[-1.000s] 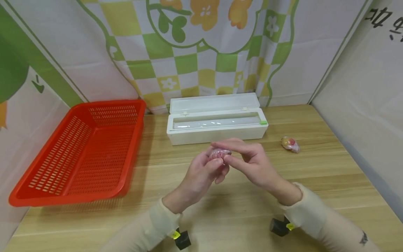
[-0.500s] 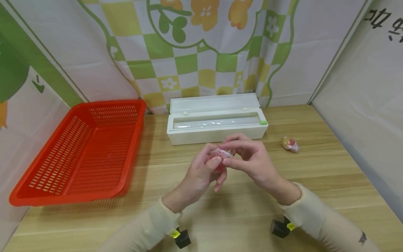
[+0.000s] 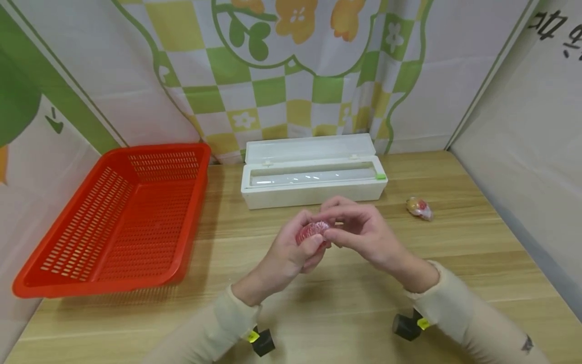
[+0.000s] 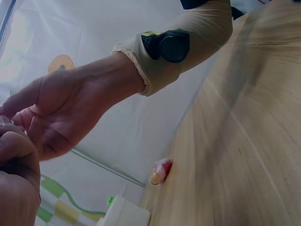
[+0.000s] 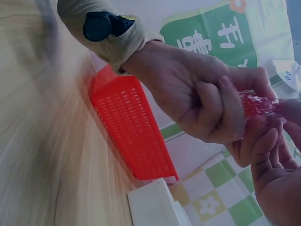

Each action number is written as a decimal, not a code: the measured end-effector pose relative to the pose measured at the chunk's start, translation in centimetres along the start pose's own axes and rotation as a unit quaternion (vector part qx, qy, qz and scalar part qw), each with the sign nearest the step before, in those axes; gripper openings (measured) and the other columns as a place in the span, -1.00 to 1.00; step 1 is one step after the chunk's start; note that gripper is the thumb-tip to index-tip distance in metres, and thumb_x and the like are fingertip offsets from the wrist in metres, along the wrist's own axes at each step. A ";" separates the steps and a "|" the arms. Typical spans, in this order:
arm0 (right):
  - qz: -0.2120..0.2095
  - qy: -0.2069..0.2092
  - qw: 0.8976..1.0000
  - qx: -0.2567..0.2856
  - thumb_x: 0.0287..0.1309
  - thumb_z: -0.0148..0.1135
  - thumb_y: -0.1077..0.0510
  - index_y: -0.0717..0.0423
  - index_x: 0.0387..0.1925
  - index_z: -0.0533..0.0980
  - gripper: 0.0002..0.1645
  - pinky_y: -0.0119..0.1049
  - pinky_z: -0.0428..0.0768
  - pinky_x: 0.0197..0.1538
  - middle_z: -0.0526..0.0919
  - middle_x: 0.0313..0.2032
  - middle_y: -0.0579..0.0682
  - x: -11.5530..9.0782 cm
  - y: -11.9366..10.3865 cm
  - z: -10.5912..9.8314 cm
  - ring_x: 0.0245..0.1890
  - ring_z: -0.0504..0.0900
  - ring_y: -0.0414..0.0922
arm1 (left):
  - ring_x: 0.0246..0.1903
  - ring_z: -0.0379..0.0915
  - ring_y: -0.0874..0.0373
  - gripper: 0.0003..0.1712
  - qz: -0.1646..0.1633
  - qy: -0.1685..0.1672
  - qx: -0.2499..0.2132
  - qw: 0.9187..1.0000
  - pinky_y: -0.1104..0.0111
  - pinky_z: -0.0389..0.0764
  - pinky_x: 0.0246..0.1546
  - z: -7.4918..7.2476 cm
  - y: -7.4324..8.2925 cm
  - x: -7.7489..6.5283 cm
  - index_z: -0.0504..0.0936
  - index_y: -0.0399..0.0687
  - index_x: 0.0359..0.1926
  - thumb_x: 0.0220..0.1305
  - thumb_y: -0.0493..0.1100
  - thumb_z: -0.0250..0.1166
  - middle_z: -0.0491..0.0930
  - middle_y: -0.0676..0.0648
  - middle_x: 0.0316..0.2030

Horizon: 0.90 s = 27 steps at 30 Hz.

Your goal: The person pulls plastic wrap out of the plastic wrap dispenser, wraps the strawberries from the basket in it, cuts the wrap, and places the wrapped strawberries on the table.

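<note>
Over the middle of the table, my left hand point(image 3: 284, 247) holds a small red item wrapped in clear plastic film point(image 3: 311, 231), its fingers curled round it and the thumb on top. My right hand point(image 3: 366, 232) pinches the item's right end between thumb and forefinger, where the film gathers. In the right wrist view the red item point(image 5: 257, 104) shows shiny, crinkled film between both hands' fingers. Its exact kind is hidden by film and fingers. The left wrist view shows my right hand point(image 4: 66, 106) meeting the left fingers at the edge.
Behind the hands stands a white cling film dispenser point(image 3: 313, 194), lid up, with a roll inside. A red plastic basket point(image 3: 184, 237) occupies the left side. To the right lies a film-wrapped yellow and red bundle point(image 3: 419, 208). A patterned curtain point(image 3: 291, 96) hangs behind the table.
The wrapped red item has turned in my left hand, showing more of its red side. My right fingers have shifted slightly along its end, and my left lower fingers have curled in.
</note>
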State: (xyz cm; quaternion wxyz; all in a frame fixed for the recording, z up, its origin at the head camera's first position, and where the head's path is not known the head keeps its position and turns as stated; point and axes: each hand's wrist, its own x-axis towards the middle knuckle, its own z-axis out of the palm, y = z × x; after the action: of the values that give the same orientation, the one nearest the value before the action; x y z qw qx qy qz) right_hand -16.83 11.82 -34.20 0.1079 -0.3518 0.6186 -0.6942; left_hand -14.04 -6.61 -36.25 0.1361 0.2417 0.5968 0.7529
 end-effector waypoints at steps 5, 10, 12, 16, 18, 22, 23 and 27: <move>0.014 -0.019 1.000 -0.020 0.12 0.22 0.38 0.17 -0.10 0.63 -0.71 -0.38 0.44 -0.54 0.48 -0.10 0.08 -0.1 -0.2 -0.3 -0.39 0.42 -0.17 | -0.67 0.18 0.27 -0.71 -0.029 -0.007 0.006 1.000 0.51 0.19 -0.74 -0.1 0.1 -0.1 0.28 -0.28 -0.03 0.30 -0.23 0.07 0.41 -0.06 -0.36; 0.008 -0.032 0.999 -0.032 0.09 0.24 0.40 0.35 -0.14 0.55 -0.75 -0.30 0.59 -0.46 0.51 -0.14 0.09 -0.1 -0.4 -0.5 -0.39 0.50 -0.15 | -0.72 0.12 0.28 -0.73 -0.044 -0.029 -0.007 0.999 0.47 0.10 -0.78 -0.2 0.3 -0.1 0.26 -0.26 -0.08 0.32 -0.19 0.07 0.40 -0.02 -0.46; 0.006 -0.030 0.999 -0.042 0.11 0.23 0.39 0.34 -0.14 0.55 -0.76 -0.27 0.62 -0.45 0.52 -0.15 0.09 -0.1 -0.5 -0.4 -0.41 0.52 -0.14 | -0.72 0.11 0.28 -0.72 -0.049 -0.033 -0.013 0.998 0.47 0.08 -0.78 -0.3 0.4 -0.1 0.25 -0.26 -0.07 0.33 -0.18 0.06 0.43 -0.02 -0.47; 0.018 -0.016 0.999 -0.041 0.14 0.20 0.37 0.30 -0.14 0.55 -0.79 -0.24 0.63 -0.43 0.52 -0.15 0.09 -0.1 -0.5 -0.3 -0.41 0.53 -0.13 | -0.70 0.13 0.26 -0.68 -0.067 -0.022 -0.005 0.997 0.49 0.12 -0.75 -0.4 0.5 -0.2 0.25 -0.26 -0.01 0.32 -0.22 0.11 0.43 -0.04 -0.45; 0.026 -0.010 0.999 -0.032 0.15 0.21 0.36 0.27 -0.15 0.55 -0.79 -0.24 0.64 -0.42 0.52 -0.14 0.09 -0.1 -0.4 -0.2 -0.40 0.53 -0.12 | -0.68 0.14 0.24 -0.65 -0.079 -0.012 0.007 0.997 0.49 0.15 -0.73 -0.4 0.4 -0.2 0.26 -0.26 0.01 0.30 -0.23 0.15 0.39 -0.04 -0.46; 0.037 -0.013 0.999 -0.015 0.15 0.19 0.36 0.23 -0.14 0.56 -0.79 -0.23 0.65 -0.37 0.52 -0.14 0.08 -0.2 -0.5 -0.3 -0.36 0.53 -0.12 | -0.67 0.13 0.22 -0.64 -0.097 -0.001 0.032 0.995 0.48 0.16 -0.71 -0.4 0.3 -0.1 0.29 -0.21 0.02 0.30 -0.20 0.18 0.33 -0.05 -0.49; 0.039 -0.014 0.999 -0.014 0.15 0.20 0.36 0.22 -0.14 0.56 -0.78 -0.24 0.66 -0.36 0.52 -0.14 0.08 -0.2 -0.6 -0.4 -0.34 0.53 -0.12 | -0.67 0.13 0.22 -0.64 -0.099 0.001 0.036 0.994 0.48 0.17 -0.72 -0.4 0.3 -0.1 0.29 -0.21 0.02 0.29 -0.21 0.18 0.33 -0.05 -0.49; 0.036 -0.014 0.998 -0.043 0.09 0.27 0.35 0.24 -0.15 0.55 -0.76 -0.28 0.66 -0.38 0.52 -0.14 0.04 -0.1 -0.7 -0.4 -0.34 0.51 -0.16 | -0.66 0.17 0.24 -0.66 -0.099 0.005 0.043 0.994 0.50 0.21 -0.71 -0.3 0.3 0.0 0.30 -0.21 -0.03 0.24 -0.25 0.21 0.43 -0.06 -0.40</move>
State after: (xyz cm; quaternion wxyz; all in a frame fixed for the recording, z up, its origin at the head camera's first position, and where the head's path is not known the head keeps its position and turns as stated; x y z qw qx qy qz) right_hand -16.78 12.36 -33.62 0.1266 -0.3436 0.6584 -0.6576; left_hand -14.19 -6.93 -36.03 0.1964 0.1828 0.6506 0.7105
